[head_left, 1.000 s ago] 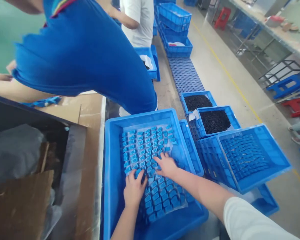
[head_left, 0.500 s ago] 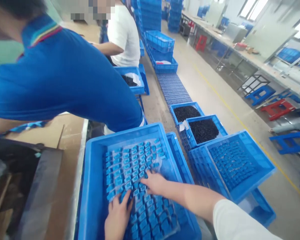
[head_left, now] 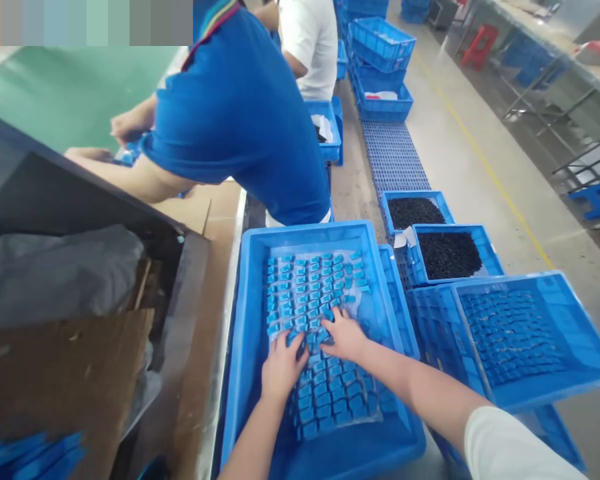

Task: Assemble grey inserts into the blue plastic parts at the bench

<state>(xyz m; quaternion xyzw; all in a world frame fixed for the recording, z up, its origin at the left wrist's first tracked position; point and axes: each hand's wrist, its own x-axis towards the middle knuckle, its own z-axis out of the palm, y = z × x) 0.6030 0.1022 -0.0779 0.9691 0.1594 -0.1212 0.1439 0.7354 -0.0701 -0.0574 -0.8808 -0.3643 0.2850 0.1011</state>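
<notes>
A blue plastic crate (head_left: 249, 313) stands in front of me with rows of small blue parts (head_left: 310, 293) on a clear plastic sheet inside. My left hand (head_left: 281, 369) lies flat on the parts at the sheet's near left, fingers spread. My right hand (head_left: 345, 335) rests on the parts just right of it, fingers spread toward the middle rows. Neither hand holds anything that I can see.
A person in a blue shirt (head_left: 245, 113) bends over the bench beyond the crate. Another in white (head_left: 307, 40) stands farther back. To the right are a tilted blue crate of parts (head_left: 530, 333) and two crates of black granules (head_left: 447, 252). A dark cardboard-lined box (head_left: 80, 287) sits left.
The view swung about between frames. Both hands stayed on the blue parts, shifting slightly. The person in blue straightened a little and moved left over the bench.
</notes>
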